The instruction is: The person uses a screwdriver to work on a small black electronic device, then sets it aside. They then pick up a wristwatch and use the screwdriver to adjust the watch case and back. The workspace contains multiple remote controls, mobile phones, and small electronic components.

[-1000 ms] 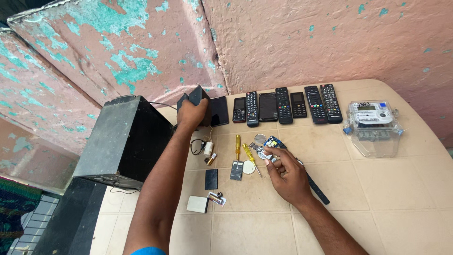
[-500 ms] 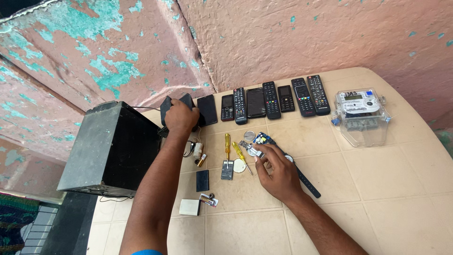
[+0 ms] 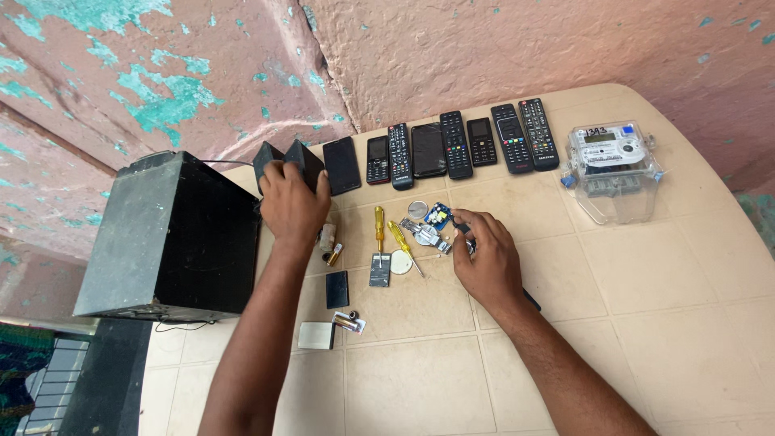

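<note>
The left hand (image 3: 292, 202) sits on top of a small black box (image 3: 292, 164) near the back edge of the tan table (image 3: 646, 291), right beside a big black case (image 3: 173, 234). Its fingers curl over the box and hold it. The box looks hard and stiff, with flat sides and sharp corners. I think it is light, since one hand covers it. A good place to hold it is across the top, with fingers on one side and the thumb on the other, as the hand does here. The box seems to lean a bit, with one corner up toward the wall, and its long side runs left to right along the row of things. The right hand (image 3: 487, 257) rests on some small parts in the middle of the table. Its fingers are bent around a thin dark tool (image 3: 530, 300) that sticks out under the wrist, pointing down and to the right. Just beside its fingertips lie a little blue circuit board (image 3: 437, 215) and a shiny metal piece (image 3: 421, 233). These look tiny and easy to break, so they need a soft pinch at the edges. Two yellow screwdrivers (image 3: 379, 228) lie close by, tips toward the person. Remotes and phones (image 3: 456, 144) stand in a row at the back, and a clear meter box (image 3: 611, 165) sits to the right.
</note>
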